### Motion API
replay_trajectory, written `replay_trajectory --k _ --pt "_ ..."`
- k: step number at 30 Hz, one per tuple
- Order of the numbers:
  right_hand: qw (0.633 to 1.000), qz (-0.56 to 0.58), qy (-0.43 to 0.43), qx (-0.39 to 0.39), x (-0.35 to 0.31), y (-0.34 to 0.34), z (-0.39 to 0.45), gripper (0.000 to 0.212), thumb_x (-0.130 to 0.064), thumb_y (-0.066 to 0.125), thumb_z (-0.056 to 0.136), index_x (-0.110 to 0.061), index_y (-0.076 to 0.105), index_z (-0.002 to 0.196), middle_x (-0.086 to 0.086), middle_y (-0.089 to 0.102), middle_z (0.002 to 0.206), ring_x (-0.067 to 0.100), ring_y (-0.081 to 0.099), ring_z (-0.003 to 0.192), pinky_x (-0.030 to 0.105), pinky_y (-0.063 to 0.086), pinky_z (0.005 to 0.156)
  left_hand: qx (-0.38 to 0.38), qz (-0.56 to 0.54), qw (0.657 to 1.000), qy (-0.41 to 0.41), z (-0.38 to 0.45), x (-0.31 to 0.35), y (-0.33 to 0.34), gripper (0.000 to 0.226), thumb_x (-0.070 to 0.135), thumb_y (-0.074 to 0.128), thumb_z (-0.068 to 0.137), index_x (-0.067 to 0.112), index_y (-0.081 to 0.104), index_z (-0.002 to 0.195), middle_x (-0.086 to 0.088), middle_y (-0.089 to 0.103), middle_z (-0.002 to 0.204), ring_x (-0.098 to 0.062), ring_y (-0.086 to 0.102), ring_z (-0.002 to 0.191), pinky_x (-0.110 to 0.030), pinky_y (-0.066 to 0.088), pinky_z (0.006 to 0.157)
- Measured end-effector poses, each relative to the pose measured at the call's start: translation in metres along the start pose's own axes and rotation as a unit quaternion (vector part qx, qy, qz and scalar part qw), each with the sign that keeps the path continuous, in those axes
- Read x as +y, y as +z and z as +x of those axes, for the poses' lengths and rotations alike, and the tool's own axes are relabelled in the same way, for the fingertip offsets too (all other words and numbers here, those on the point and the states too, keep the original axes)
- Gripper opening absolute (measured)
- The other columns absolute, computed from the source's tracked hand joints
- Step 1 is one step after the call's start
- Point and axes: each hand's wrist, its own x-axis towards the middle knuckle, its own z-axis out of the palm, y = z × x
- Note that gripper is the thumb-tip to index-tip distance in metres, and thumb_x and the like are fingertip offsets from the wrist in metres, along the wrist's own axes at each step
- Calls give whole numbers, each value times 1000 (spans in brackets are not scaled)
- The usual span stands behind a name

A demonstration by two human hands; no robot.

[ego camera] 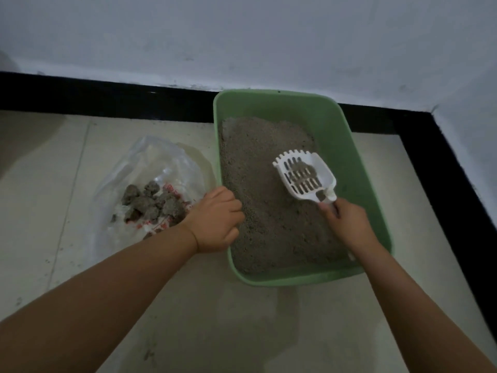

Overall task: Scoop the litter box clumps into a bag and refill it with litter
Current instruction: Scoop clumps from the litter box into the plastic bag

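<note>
Nearest us, our left hand curls over the left rim of the green rectangular plastic litter box, fingers bent around the edge. Our right hand grips the handle of the white slotted plastic scoop, which we hold above the grey granular litter with a little litter lying in its bowl. Just left of our left hand lies the clear crumpled plastic bag (red print on it), with grey-brown clumps heaped on it. Farther off, the box's far end sits against the black skirting strip below the pale wall.
</note>
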Motion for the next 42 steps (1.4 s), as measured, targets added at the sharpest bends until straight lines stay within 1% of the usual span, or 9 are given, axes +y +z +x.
replay_trajectory --k 3,6,9,18,28,32,35,38,42 --pt "999 -31 27 -13 18 -6 -9 44 -27 45 96 -23 26 56 -5 34 54 21 43 71 17 21 46 -1 3 1000 0 0 0 1 28 25 36 64 9 54 49 -6 47 51 -18 25 65 -30 25 67" --pt "996 -66 49 -42 32 -6 -17 45 -28 46 95 -24 24 56 -7 32 54 19 42 71 20 22 46 2 -3 1000 0 -1 0 2 28 24 37 65 9 54 49 -7 47 51 -18 25 64 -30 25 67" --pt "994 -74 63 -58 43 -4 -23 39 -29 46 95 -18 34 60 -7 33 54 20 44 71 30 26 53 4 -10 1000 2 0 0 2 28 24 37 65 8 54 50 -7 47 52 -18 25 65 -29 26 67" --pt "957 -193 92 -197 33 -21 -11 36 -31 36 99 -11 56 76 16 52 84 20 46 77 26 34 61 15 -29 999 1 -1 -1 5 26 23 38 66 10 52 49 -6 47 52 -19 30 65 -30 28 71" --pt "987 -88 41 -130 -21 20 58 40 -23 35 100 4 51 124 31 56 101 30 53 86 28 31 57 36 -56 998 9 -2 -4 13 29 24 37 70 9 53 51 -7 47 54 -19 28 66 -32 29 71" --pt "995 -38 45 -85 -47 37 98 40 -21 34 100 -2 45 133 29 57 118 37 56 108 37 43 82 43 -67 997 5 -3 -4 13 29 23 37 71 9 52 50 -7 48 54 -19 28 66 -32 28 72" --pt "996 27 66 -53 -53 48 113 40 -23 36 99 6 53 121 28 59 113 34 57 99 32 38 71 44 -70 997 -1 -3 -4 13 29 22 37 71 9 52 50 -8 48 54 -19 28 66 -33 28 73" --pt "996 73 57 -12 -46 61 107 37 -23 38 99 6 59 91 21 55 74 32 53 80 27 30 57 45 -73 996 -3 -5 -3 13 29 21 36 72 9 52 51 -9 48 55 -19 28 66 -32 28 73" --pt "990 121 58 35 -32 65 88 35 -24 41 97 -4 44 69 0 33 54 18 34 54 23 21 45 43 -63 997 -3 -5 -3 12 29 21 36 72 8 53 52 -9 48 55 -20 29 66 -32 28 73"
